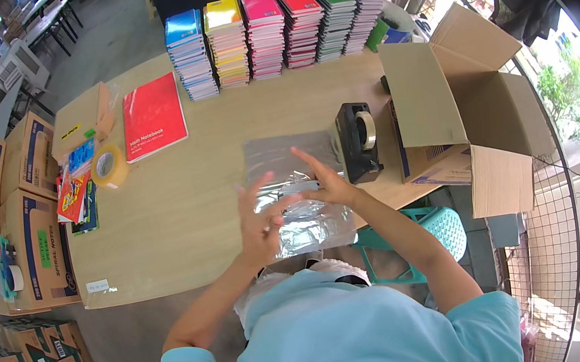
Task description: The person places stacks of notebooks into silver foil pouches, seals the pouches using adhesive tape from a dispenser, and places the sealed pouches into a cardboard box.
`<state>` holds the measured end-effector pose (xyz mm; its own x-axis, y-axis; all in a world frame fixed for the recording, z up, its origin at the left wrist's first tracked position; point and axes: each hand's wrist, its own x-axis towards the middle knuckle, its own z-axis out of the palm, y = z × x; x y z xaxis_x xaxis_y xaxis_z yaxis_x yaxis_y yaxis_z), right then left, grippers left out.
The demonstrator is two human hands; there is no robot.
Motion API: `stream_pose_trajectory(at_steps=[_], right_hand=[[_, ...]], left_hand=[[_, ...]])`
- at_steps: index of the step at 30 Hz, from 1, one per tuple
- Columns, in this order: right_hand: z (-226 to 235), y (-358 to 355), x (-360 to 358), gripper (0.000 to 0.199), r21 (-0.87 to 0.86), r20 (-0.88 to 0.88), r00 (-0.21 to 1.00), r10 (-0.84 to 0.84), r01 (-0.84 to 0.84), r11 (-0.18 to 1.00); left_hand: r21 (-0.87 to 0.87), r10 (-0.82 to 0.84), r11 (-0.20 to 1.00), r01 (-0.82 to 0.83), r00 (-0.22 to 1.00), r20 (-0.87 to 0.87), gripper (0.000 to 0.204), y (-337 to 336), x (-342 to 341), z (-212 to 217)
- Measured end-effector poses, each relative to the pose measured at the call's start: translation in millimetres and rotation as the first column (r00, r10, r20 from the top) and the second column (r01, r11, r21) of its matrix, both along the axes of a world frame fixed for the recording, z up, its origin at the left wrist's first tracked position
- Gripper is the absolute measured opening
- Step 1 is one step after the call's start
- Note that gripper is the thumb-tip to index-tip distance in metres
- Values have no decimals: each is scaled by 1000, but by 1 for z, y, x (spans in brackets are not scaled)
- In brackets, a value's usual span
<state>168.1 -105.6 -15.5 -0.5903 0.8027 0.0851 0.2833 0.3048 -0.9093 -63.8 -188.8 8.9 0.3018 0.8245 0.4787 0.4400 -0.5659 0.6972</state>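
Wooden table (178, 200) held a clear plastic sleeve (306, 209) flat near its front edge, both hands above it, left hand (260, 220) and right hand (325, 183) fingers spread, pinching a tape strip (299, 188) taut, dispenser (358, 140) within reach.

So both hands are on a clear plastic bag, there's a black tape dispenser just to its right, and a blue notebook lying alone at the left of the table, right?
Not quite. In the head view the lone notebook is red, not blue. The rest holds: the left hand and right hand are on the clear plastic bag, with the black tape dispenser just to its right.
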Motion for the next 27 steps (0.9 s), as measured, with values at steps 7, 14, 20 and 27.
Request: stream_pose_trajectory(at_steps=[7,14,20,27], right_hand=[[-13,2,-1,101,-65,-171,985,33,-45,997],[-26,-25,-1,106,-224,-528,836,-150,33,974],[-41,-39,-5,100,-253,-387,863,-323,238,938],[-19,-11,-8,73,-345,-241,915,-325,232,909]], left_hand=[[105,80,992,-66,987,-137,29,12,9,-18],[-34,193,981,-190,964,185,19,12,35,-49],[-100,245,968,-228,948,206,28,16,51,-67],[-622,371,776,100,726,579,74,32,42,-69]])
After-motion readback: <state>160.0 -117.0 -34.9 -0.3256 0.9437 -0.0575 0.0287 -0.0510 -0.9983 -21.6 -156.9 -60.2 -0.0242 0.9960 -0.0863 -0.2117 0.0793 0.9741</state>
